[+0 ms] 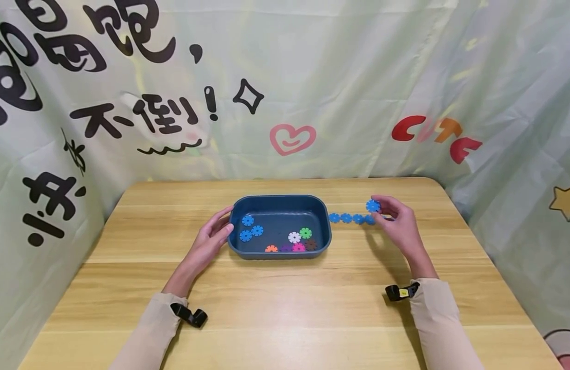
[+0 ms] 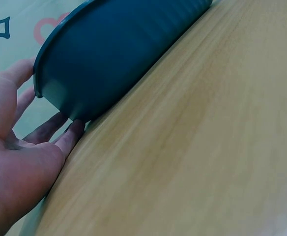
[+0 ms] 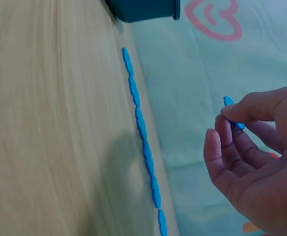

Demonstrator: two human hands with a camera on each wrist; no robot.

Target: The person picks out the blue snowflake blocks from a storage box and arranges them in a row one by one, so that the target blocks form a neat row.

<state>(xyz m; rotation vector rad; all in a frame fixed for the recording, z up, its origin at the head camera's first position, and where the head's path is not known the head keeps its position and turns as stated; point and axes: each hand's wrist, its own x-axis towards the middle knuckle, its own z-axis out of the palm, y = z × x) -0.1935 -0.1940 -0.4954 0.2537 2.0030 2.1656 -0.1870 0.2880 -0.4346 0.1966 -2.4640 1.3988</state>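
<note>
A dark blue rectangular plastic bin [image 1: 280, 256] stands on the table. My left hand [image 1: 210, 239] grips its left end, with the thumb at the rim; in the left wrist view other fingers [image 2: 73, 136] touch the wall low down. Between the thumb and fingertips of my right hand [image 1: 398, 222] is pinched a blue notched snowflake disc [image 1: 373, 206], raised above the table. Below that hand, a row of blue snowflake discs [image 1: 346, 218] runs rightward from the bin, its right end partly hidden by the hand. From the right wrist, the row [image 3: 142, 130] shows edge-on.
Inside the bin lie blue discs [image 1: 257, 231] at the left, and white [image 1: 294, 237], green [image 1: 305, 233], pink [image 1: 298, 247], brown [image 1: 310, 245], purple and orange [image 1: 271, 248] ones toward the right front. A printed cloth [image 1: 349, 103] hangs behind the wooden table [image 1: 276, 308].
</note>
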